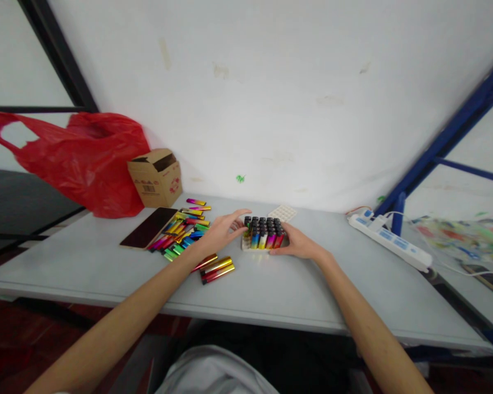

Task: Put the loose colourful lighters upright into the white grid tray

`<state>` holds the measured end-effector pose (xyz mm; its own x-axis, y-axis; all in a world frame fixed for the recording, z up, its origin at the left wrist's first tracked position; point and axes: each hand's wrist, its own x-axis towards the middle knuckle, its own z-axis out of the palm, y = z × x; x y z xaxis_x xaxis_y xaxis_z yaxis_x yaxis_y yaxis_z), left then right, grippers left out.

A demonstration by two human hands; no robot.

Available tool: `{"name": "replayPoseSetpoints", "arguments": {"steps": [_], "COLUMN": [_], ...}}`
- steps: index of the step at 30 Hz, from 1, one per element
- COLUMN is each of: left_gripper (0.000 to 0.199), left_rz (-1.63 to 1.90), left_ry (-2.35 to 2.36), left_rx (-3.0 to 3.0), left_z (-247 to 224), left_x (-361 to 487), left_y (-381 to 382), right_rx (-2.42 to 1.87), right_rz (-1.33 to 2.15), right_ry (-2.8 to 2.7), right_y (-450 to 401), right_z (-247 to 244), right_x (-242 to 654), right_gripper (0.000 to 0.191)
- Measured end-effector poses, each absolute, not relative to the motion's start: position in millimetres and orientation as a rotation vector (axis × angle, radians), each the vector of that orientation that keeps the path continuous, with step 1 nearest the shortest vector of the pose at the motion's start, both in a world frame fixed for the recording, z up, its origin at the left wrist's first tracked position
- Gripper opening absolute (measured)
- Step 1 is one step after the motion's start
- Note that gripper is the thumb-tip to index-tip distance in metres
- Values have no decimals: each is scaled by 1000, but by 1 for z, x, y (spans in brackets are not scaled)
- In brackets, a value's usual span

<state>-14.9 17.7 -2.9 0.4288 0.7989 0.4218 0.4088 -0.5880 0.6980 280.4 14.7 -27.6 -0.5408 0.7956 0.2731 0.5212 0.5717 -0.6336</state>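
Several colourful lighters [267,239] with black tops stand upright in rows in a pale tray [258,250] on the table. My right hand [296,242] wraps around the tray's right end, its thumb along the front edge. At the left end, my left hand [224,232] has thumb and fingers apart beside the outermost lighters; I cannot see anything held between them. Some of its fingertips are hidden behind the thumb side. Loose shiny lighters [184,232] lie in a pile left of that hand, partly covered by it. Nearer the front, gold and red lighters [217,270] lie flat.
A second pale tray [282,212] with holes lies behind the lighters. To the left are a dark flat panel [148,229], an open cardboard box [158,180] and a red plastic bag [90,164]. A white power strip [390,241] lies right, by a blue frame [447,137].
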Motion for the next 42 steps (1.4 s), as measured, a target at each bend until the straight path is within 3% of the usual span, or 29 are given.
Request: {"name": "replayPoseSetpoints", "arguments": {"steps": [2, 7, 13, 16, 24, 34, 42], "left_gripper": [44, 15, 35, 44, 37, 47, 35], "left_rz": [1064, 1042, 560, 481, 403, 958, 972], "left_ry": [1053, 1180, 1232, 1192, 1115, 1111, 832], "left_rx": [2192, 2325, 2506, 2582, 2603, 2175, 1407], "left_z": [-1, 6, 11, 13, 6, 19, 9], "left_x": [-22, -54, -79, -81, -77, -52, -32], "left_y": [22, 40, 40, 37, 36, 27, 21], "right_rx": [-1041, -1029, -1027, -1036, -1058, -1022, -1022], "right_rz": [673, 685, 677, 680, 678, 669, 655], "right_ry": [-2259, -2269, -2267, -2268, -2256, -2268, -2280], "right_y": [15, 16, 16, 16, 16, 15, 18], "right_z": [-28, -30, -30, -29, -30, -28, -31], "right_x": [280, 281, 281, 281, 282, 281, 282], "right_gripper": [84, 85, 82, 82, 80, 82, 84]}}
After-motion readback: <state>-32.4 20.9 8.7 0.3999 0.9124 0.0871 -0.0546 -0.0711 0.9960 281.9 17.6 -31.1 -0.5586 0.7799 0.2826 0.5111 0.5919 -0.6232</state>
